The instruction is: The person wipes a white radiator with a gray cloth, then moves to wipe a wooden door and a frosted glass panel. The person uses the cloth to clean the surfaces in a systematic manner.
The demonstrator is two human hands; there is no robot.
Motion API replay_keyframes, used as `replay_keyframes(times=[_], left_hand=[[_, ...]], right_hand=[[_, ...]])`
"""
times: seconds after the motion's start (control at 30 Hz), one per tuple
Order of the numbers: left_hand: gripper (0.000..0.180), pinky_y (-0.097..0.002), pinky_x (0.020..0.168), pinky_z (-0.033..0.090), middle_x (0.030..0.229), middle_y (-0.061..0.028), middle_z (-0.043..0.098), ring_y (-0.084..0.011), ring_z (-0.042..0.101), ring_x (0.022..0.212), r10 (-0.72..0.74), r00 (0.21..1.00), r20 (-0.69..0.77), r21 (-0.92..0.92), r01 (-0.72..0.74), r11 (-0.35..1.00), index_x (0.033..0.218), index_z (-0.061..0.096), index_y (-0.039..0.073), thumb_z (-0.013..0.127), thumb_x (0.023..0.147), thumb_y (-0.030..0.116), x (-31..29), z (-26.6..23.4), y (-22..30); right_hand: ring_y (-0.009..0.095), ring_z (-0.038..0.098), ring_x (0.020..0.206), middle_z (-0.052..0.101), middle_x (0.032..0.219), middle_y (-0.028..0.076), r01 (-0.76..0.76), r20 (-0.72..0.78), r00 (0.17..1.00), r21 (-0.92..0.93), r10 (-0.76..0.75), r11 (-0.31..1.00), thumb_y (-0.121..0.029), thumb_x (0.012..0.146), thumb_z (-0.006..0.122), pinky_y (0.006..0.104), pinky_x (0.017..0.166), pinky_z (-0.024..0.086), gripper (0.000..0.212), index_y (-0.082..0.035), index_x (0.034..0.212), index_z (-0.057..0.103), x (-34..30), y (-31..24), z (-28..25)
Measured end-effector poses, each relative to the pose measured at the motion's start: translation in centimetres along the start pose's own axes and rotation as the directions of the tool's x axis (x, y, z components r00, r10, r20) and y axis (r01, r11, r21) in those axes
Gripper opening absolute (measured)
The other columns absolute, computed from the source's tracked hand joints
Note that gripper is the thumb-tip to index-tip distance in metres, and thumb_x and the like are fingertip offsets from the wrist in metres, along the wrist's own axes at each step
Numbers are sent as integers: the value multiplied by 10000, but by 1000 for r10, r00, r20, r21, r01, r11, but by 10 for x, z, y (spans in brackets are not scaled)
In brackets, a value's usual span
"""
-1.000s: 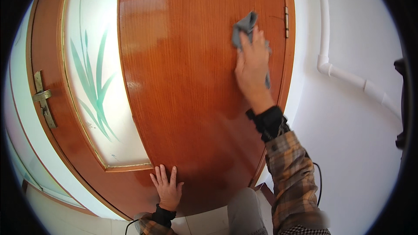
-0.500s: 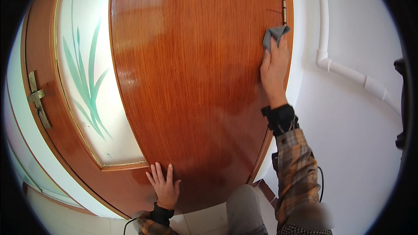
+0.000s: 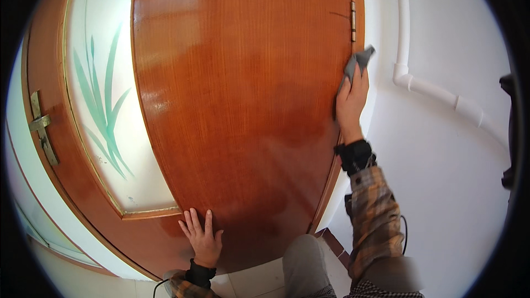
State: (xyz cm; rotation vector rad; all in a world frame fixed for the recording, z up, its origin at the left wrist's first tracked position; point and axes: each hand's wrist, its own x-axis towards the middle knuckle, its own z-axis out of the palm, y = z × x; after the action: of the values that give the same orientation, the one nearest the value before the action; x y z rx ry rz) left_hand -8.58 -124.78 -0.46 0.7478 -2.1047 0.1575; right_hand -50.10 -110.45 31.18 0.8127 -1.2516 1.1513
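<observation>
A glossy reddish-brown wooden door (image 3: 243, 105) fills the middle of the view. At its right edge, just below the upper metal hinge (image 3: 353, 22), my right hand (image 3: 352, 102) presses a grey cloth (image 3: 359, 62) against the door and its frame. One corner of the cloth sticks out past the fingertips to the right. My left hand (image 3: 202, 238) rests on the lower part of the door with its fingers spread, by the bottom corner of the glass panel (image 3: 132, 187), and holds nothing.
A metal lever handle (image 3: 41, 124) is on the door's left side. White pipe (image 3: 422, 85) runs down and along the wall at right. A lower hinge (image 3: 309, 227) shows near the floor. My bent knee (image 3: 305, 262) is below, above pale floor tiles (image 3: 256, 280).
My right hand has slid the cloth a little down the door's edge, away from the upper hinge. The whole view has shifted slightly; my left hand stays on the door.
</observation>
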Motion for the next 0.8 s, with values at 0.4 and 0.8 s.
replay_keyframes(times=[0.4, 0.8], left_hand=[[895, -736, 1222, 99, 1665, -317, 230, -520, 178, 1559, -5, 1000, 21, -36, 6, 999, 1562, 473, 144, 862, 759, 225, -1, 0, -2], [951, -718, 1232, 81, 1679, -326, 180, -526, 131, 1570, -9, 999, 41, -32, 10, 999, 1539, 467, 93, 892, 693, 184, 1, -2, 1]], right_hand=[[553, 297, 1513, 344, 1601, 366, 462, 478, 687, 293, -547, 837, 43, 903, 615, 687, 1196, 255, 340, 56, 1243, 617, -69, -90, -32], [521, 393, 1441, 345, 1605, 347, 540, 160, 756, 395, -634, 743, 11, 894, 566, 641, 1163, 321, 488, 81, 1377, 535, 12, -207, 27]])
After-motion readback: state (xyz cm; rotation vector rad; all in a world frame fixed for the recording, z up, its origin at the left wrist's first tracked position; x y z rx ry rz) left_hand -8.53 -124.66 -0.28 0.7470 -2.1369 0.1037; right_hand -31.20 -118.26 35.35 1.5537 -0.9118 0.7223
